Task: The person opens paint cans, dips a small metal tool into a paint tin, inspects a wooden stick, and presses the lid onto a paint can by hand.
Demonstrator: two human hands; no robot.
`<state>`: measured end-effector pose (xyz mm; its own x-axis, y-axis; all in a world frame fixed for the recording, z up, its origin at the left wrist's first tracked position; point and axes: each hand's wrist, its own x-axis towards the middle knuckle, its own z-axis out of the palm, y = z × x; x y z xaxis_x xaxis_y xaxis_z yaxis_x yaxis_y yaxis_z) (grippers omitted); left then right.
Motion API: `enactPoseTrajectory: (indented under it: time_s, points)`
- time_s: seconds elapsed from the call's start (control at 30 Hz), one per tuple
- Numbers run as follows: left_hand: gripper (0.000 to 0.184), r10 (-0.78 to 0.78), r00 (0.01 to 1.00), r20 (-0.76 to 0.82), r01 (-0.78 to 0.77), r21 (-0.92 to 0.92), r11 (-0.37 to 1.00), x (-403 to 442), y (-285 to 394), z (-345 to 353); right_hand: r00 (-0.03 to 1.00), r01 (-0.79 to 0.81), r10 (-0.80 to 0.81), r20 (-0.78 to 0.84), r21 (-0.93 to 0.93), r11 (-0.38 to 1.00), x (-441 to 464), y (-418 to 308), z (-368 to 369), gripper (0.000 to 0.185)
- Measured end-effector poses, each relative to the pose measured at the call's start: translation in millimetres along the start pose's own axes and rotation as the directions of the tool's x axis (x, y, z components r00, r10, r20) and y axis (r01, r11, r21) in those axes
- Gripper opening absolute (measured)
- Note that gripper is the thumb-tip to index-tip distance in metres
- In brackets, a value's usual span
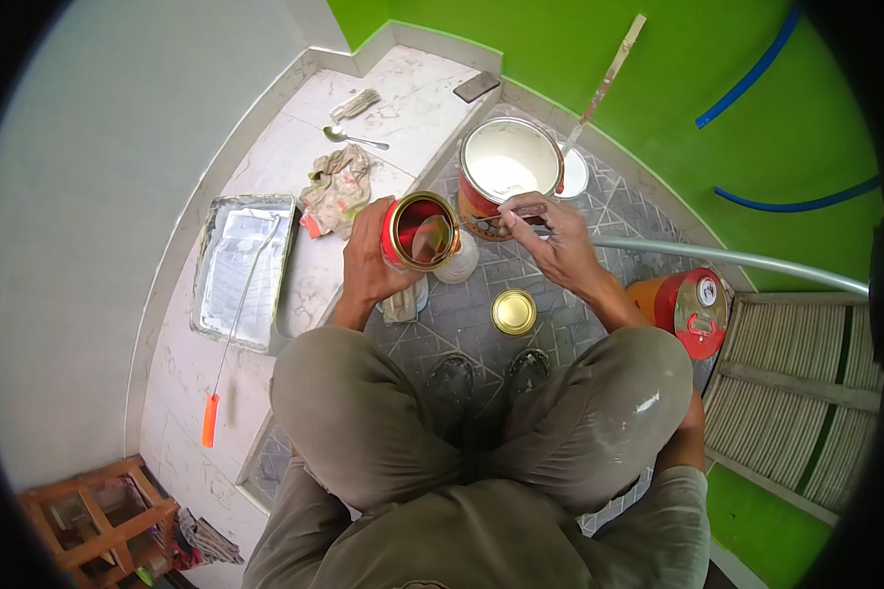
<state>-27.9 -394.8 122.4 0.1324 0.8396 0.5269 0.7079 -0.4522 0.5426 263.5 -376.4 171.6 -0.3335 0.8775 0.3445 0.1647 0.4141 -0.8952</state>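
Note:
My left hand (365, 260) is wrapped round a small red paint can (391, 232), tilted with its gold rim toward me. Dark red liquid shows inside, and some has run over the rim. My right hand (565, 243) pinches a thin-handled tool (501, 212) that reaches toward the can's mouth; its exact kind is unclear. Just beyond the hands stands a large paint bucket (473, 187) with white paint inside. Below, a round gold lid (514, 311) lies on the grey tiled floor.
On the marble step lie a paint tray (201, 294) with a roller (210, 420), a stained rag (339, 187), a spoon (356, 137) and a phone (475, 86). A red container (697, 312) stands at right near a long pole (727, 253). A paint-marked stick (614, 69) leans on the green wall.

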Motion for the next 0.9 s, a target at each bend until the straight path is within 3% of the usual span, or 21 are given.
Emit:
enactPoseTrajectory:
  time_s: [0.2, 0.5, 0.9]
  points:
    - [0.084, 0.014, 1.0, 0.025, -0.014, -0.005, 1.0, 1, 1, -2, 0.995, -0.034, 0.033, 0.095, 0.009, 0.999, -2, 1, -2, 0.014]
    - [0.086, 0.007, 1.0, 0.003, -0.007, -0.008, 1.0, 0, 0, -1, 1.0, 0.01, -0.013, 0.028, 0.082, 0.997, -7, -2, -5, 0.013]
    - [0.074, 0.015, 0.999, -0.032, -0.016, -0.022, 1.0, 0, 5, 1, 0.997, -0.011, -0.001, 0.077, 0.151, 0.989, -9, -14, 1, 0.015]
